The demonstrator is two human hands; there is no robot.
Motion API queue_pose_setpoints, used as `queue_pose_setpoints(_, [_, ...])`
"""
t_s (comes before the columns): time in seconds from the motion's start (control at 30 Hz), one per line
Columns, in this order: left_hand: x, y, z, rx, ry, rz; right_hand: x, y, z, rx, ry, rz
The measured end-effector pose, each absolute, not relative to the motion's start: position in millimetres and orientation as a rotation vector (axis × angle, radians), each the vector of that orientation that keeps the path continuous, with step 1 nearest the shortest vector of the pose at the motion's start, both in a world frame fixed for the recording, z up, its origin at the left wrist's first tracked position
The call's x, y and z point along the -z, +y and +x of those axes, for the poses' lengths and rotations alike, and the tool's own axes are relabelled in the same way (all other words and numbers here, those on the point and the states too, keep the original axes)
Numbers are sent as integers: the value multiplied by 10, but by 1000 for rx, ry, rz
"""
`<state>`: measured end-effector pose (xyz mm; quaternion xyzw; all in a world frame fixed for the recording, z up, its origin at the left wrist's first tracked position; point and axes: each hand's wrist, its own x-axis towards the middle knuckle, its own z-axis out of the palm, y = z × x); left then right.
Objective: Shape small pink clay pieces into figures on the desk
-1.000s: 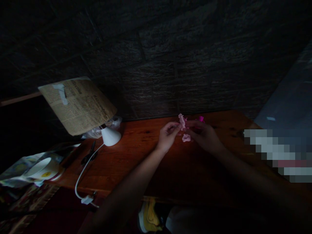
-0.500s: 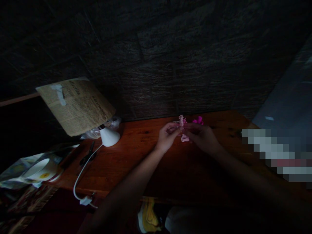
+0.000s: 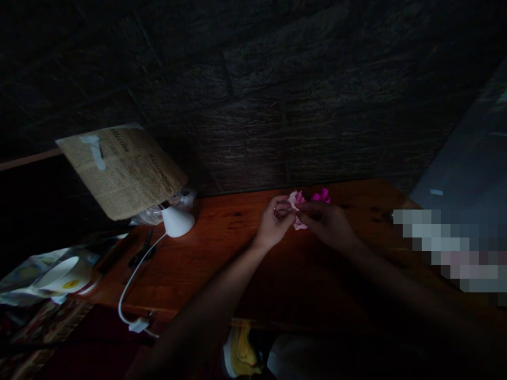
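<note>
Between my two hands is a light pink, ruffled piece that looks like a paper flower. My left hand is closed, with thumb and fingers pinching its left side; a ring shows on one finger. From the other side my right hand grips it, fingertips pressed close to those of the left. Fingers cover the middle of the piece. Just behind my right hand a bright magenta crumpled piece lies on the wooden table.
To the left stands a lamp with a newsprint shade and white base. Its white cord hangs over the table's front edge. Black scissors lie beside it. A white cup-shaped container is further left. A dark stone-patterned wall rises behind.
My fingers have shifted slightly around the light pink piece, and its ruffled top now looks wider and turned. The left fingers are more curled. The things on the table have stayed put.
</note>
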<state>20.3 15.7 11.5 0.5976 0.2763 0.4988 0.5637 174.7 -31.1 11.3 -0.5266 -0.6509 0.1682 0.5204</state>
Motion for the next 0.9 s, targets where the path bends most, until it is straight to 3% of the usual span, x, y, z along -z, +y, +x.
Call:
queue_pose_setpoints(0.23, [1, 210, 205, -1155, 667, 1543, -116, -309, 1746, -478, -1577, -1236])
queue_pose_setpoints(0.53, [-74, 211, 227, -1170, 603, 1291, -135, -257, 1758, -795, -1312, -1171])
queue_pose_setpoints(0.9, [-120, 227, 191, -1220, 568, 1056, -187, -265, 1727, -925, -1184, -1151])
